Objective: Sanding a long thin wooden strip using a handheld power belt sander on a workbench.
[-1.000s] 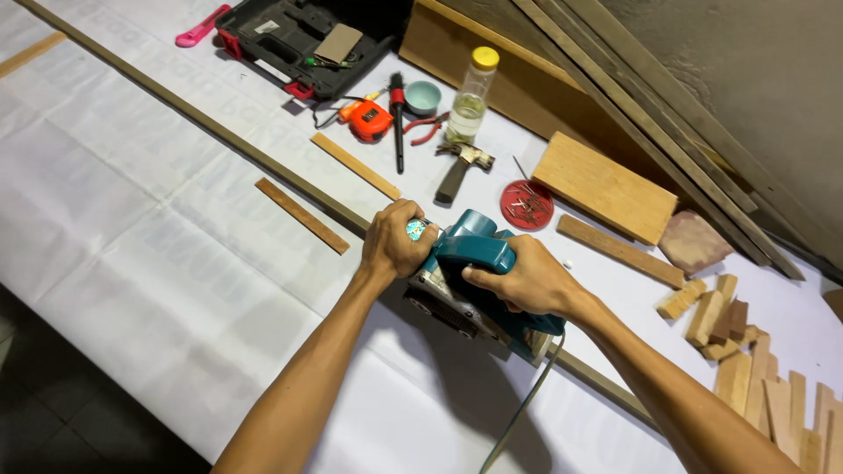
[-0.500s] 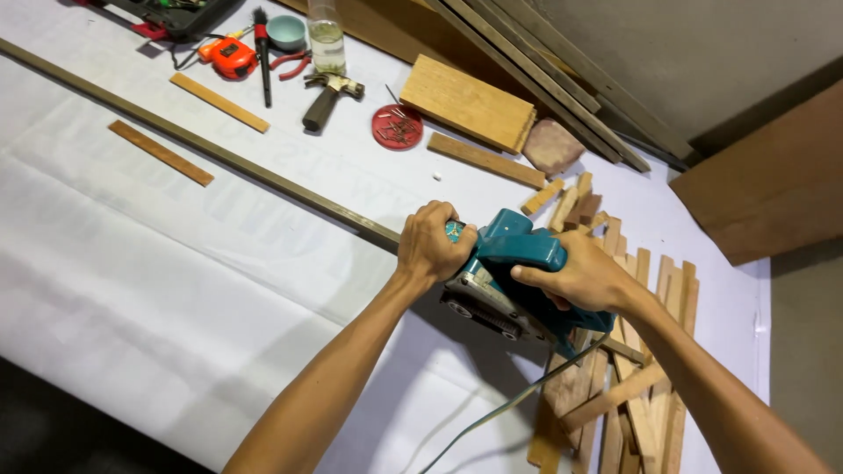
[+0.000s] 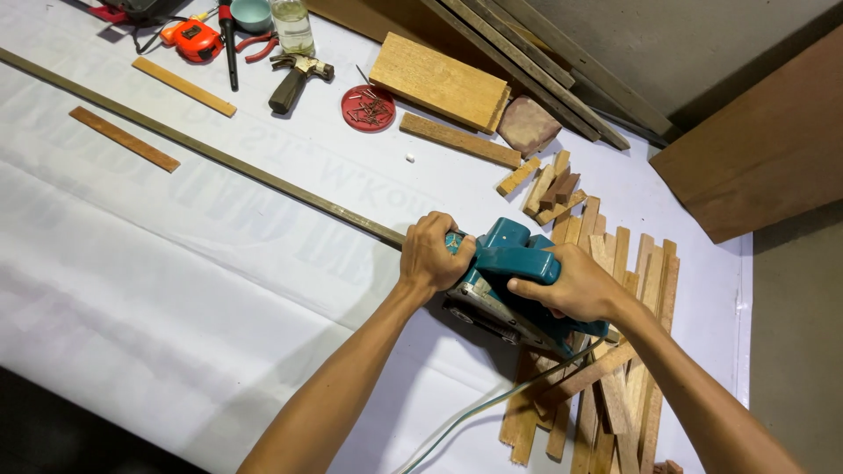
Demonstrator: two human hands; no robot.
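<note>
Head view: both hands' fingers grip the teal planer point(image 3: 514, 263) on the long strip point(image 3: 202, 149), wood offcuts point(image 3: 615, 263) just beside.

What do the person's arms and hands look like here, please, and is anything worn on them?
Both forearms are bare up to the frame's edge, with no sleeves in view. The left hand and right hand wear no gloves, and no watch, ring or wristband shows. The fingers are uncovered, with short nails.

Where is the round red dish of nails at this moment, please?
In the head view, the red dish of nails sits on the white sheet at the top centre, between the hammer to its left and the thick wooden block to its right.
</note>
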